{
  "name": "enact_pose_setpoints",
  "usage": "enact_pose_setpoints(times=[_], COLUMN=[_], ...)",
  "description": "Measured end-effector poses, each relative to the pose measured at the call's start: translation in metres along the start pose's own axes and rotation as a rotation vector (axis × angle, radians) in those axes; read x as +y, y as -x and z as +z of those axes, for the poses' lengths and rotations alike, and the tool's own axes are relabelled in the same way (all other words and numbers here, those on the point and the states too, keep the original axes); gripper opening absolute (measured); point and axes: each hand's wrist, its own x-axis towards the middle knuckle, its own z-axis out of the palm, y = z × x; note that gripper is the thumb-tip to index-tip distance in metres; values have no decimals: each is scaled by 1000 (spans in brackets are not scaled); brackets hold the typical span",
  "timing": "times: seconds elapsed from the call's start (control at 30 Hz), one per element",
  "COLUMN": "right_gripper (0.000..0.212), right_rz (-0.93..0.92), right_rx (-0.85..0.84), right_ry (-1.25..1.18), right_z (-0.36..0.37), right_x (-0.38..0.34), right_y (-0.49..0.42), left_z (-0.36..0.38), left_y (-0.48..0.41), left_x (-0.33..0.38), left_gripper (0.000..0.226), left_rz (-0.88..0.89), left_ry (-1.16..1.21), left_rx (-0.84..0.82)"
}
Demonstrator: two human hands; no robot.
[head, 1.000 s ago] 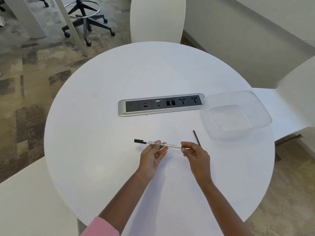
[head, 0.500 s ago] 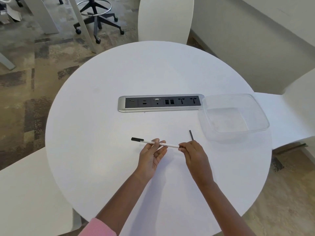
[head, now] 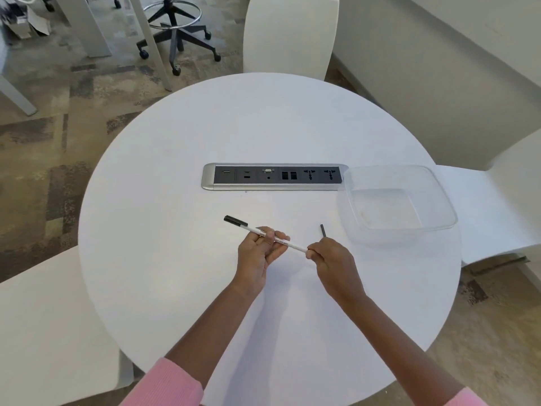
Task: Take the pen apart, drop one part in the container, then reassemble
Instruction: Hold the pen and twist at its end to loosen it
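The right hand's [head: 330, 259] fingers were curled tight round one end of the pen [head: 295, 246]. That end was hidden, and I could not tell what it looked like. The left hand [head: 257, 256] pinched the white middle of the pen between thumb and fingertips, covering some of the small writing on it. Both hands held the pen on the person's side of the socket strip [head: 275, 177]. Half a second before, the pen lay flatter. Now its black end was tipped up closer to the socket strip, while the hands had hardly moved.

A short black stick [head: 323, 230] had stayed put between the right hand and the socket strip. Its near end met the hand's edge, and I could not tell if more of it was hidden. The clear container [head: 409, 228] sat at the socket strip's right end, on the white table [head: 175, 259]. The pink sleeves [head: 167, 385] were cut off by the bottom edge.
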Motion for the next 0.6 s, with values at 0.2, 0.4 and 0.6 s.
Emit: enact_pose_setpoints(times=[0.2,0.4,0.6], right_gripper=[31,31,9], right_rz=[235,457,88], right_rx=[-159,-422,-97], right_ry=[-343,-622,-180], right_z=[-13,-28,-20], right_x=[-1,-1,-5], right_y=[-6,-17,-3], left_z=[0,0,4], left_y=[-1,-2,-3], left_x=[5,5,5], left_gripper=[20,19,16], left_rz=[58,44,13], left_ry=[-106,-85,81], left_rx=[-77,-94,0])
